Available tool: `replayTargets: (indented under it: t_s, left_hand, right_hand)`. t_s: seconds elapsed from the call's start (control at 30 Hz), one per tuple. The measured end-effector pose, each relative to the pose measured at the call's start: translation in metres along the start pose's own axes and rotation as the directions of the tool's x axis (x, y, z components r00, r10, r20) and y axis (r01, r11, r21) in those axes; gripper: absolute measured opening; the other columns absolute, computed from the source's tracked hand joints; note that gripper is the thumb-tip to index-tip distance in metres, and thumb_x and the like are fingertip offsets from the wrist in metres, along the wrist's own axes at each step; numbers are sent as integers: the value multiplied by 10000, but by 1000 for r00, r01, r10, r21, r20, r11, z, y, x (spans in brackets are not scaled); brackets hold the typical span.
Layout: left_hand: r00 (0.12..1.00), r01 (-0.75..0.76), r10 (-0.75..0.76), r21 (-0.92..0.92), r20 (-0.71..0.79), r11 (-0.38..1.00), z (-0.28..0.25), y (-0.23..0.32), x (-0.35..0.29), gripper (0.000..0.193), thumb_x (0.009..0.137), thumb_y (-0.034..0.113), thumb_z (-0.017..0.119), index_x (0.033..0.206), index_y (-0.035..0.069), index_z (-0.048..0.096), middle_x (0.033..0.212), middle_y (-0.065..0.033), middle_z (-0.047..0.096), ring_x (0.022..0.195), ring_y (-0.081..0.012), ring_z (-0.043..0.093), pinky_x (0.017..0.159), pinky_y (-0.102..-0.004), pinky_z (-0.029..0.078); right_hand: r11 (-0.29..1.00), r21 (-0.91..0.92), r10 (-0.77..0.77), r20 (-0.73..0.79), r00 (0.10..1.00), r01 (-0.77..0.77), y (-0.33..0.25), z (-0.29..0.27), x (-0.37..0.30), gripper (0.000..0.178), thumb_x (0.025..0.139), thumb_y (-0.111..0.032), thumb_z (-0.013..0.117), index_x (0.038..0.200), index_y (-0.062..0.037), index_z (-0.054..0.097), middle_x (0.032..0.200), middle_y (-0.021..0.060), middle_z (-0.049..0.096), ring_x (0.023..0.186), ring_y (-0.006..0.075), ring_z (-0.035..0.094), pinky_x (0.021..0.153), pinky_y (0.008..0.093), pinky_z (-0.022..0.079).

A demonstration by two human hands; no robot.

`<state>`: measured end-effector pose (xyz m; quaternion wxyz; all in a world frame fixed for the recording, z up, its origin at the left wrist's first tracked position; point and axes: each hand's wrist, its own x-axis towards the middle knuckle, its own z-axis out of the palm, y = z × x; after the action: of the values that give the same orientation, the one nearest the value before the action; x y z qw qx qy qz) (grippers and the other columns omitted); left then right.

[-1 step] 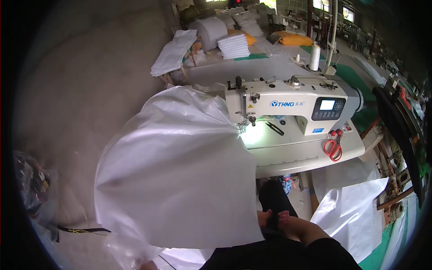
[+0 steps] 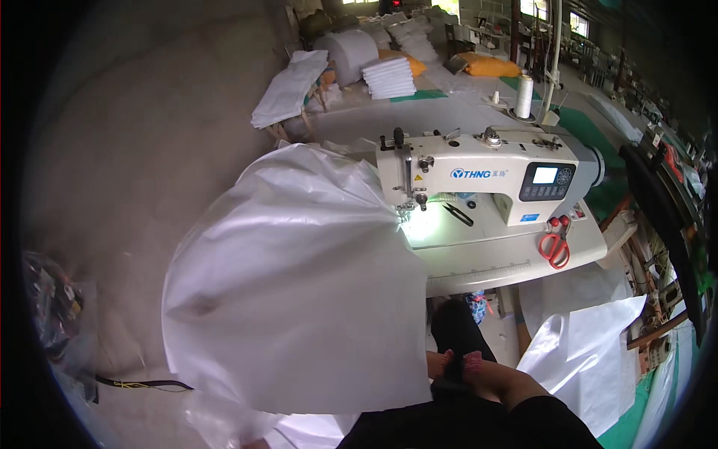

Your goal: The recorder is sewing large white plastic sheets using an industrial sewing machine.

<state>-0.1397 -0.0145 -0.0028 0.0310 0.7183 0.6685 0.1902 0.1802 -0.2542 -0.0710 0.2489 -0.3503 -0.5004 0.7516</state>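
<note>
The large white woven sheet drapes from the sewing machine needle area off the tabletop toward the floor. It is judged light, limp and slippery; grip its edges. Neither hand is visible, so grip state cannot be told.

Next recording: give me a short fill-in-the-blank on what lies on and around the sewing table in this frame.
1. The large white plastic sheet billows to the ____ of the cream industrial sewing machine.
2. The scissors lying on the pale sewing table have ____ handles.
3. Behind the machine stands an upright white ____ of thread.
4. Neither of the person's ____ can be seen.

Missing words: left; red; cone; hands
</note>
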Motion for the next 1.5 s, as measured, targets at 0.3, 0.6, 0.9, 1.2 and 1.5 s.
replayTargets:
  t_s: [0.3,0.6,0.9,1.2,1.5]
  left_hand:
    - [997,-3,1,-35,-74,999,14,-4,-44,283,846,254,447,890,57,646,974,-180,622,952,-318,588,779,-426,477]
    - [996,28,-36,-101,-81,994,33,-11,-163,323,858,280,421,904,55,647,1001,-179,626,974,-313,587,798,-428,474]
    - [945,200,-183,-36,272,979,60,-50,-314,364,870,307,394,918,52,649,1027,-179,629,996,-308,586,817,-430,470]
    - [697,153,435,-711,570,686,-157,92,-293,224,823,29,628,1044,5,655,979,-80,688,912,-144,638,811,-274,485]
    - [948,-108,94,32,303,994,0,109,-24,569,908,537,402,1409,275,340,1508,-2,228,1401,-269,148,1081,-571,106]
  right_hand:
    - [927,375,55,-143,988,3,33,-30,-28,538,808,-283,671,1217,17,494,1135,123,580,1059,207,568,918,331,461]
    - [998,64,31,-56,998,-28,34,2,11,627,786,-386,668,1237,9,487,1144,90,550,1033,180,498,881,283,400]
    - [945,318,146,-193,970,-78,48,31,-7,468,858,-257,536,1233,12,461,1163,125,545,1077,206,509,916,326,408]
    - [912,399,-74,-78,994,99,-23,45,14,339,877,-268,562,1120,-32,580,1053,92,600,941,196,566,778,340,468]
    - [963,-253,154,253,955,-89,-2,-5,-106,432,878,-216,595,1244,2,519,1263,162,523,1167,239,487,1002,340,371]
